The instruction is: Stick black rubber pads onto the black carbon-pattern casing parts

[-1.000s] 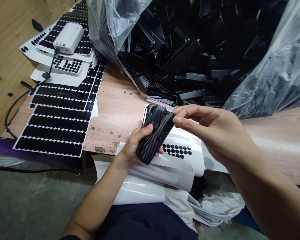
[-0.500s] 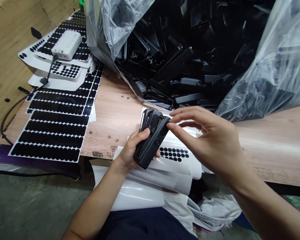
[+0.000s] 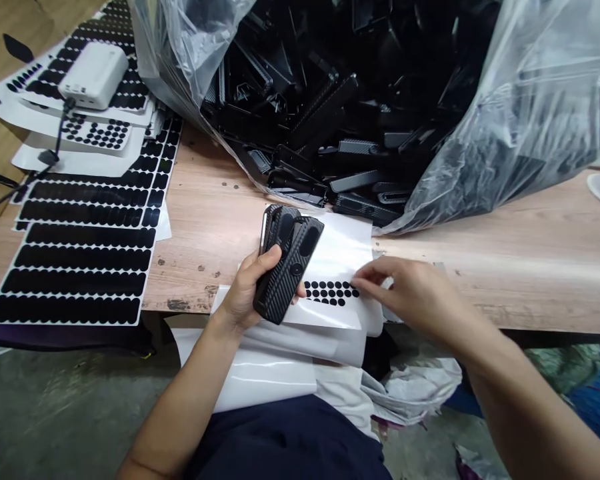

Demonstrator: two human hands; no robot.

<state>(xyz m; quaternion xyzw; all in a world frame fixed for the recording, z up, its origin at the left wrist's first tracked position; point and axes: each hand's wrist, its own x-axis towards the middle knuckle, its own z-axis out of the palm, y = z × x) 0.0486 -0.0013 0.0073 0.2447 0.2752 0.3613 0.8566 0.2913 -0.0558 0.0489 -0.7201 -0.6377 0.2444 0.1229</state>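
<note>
The bare left hand (image 3: 243, 293) curls in a grip, thumb (image 3: 268, 261) uppermost; to its right, the bare right hand (image 3: 413, 288) draws its fingertips (image 3: 366, 287) close.

Beneath the left hand (image 3: 247, 283) and to the lower left of the right hand (image 3: 405, 287), a dark navy garment (image 3: 285, 440) with soft creases and a gently curved upper outline is worn, while the left forearm (image 3: 190, 393) and the right forearm (image 3: 500, 363) are seen to be bare.
</note>
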